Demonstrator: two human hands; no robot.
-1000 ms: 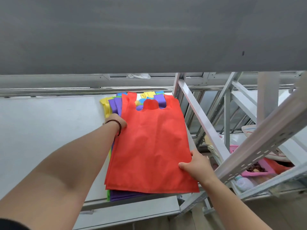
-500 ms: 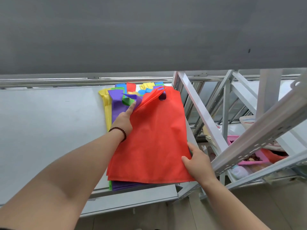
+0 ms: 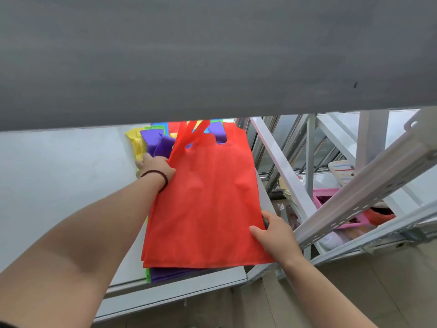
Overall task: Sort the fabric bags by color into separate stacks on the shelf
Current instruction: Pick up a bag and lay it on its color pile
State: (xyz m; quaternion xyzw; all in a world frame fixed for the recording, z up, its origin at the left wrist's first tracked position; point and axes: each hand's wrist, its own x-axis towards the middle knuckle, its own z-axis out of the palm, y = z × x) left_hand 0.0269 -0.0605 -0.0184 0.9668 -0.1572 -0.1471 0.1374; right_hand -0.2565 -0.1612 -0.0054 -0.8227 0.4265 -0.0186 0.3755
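Red bag lies on top of a mixed stack of fabric bags at the right end of the grey shelf, covering most of it. Its left handle loop is folded across toward the upper right. Purple bags and a yellow bag show at the stack's far left corner; purple and green edges show under the red bag's near edge. Right hand pinches the red bag's lower right edge, thumb on top and fingers curled beneath the fabric. Left hand, with a dark bead bracelet on the wrist, rests at the red bag's upper left edge, fingers reaching onto the purple and yellow fabric; whether it grips any layer cannot be told, as the fingertips are hidden. Underside of an upper shelf fills the top of the view. Beyond the metal frame at right sits a pink basket on a lower level.
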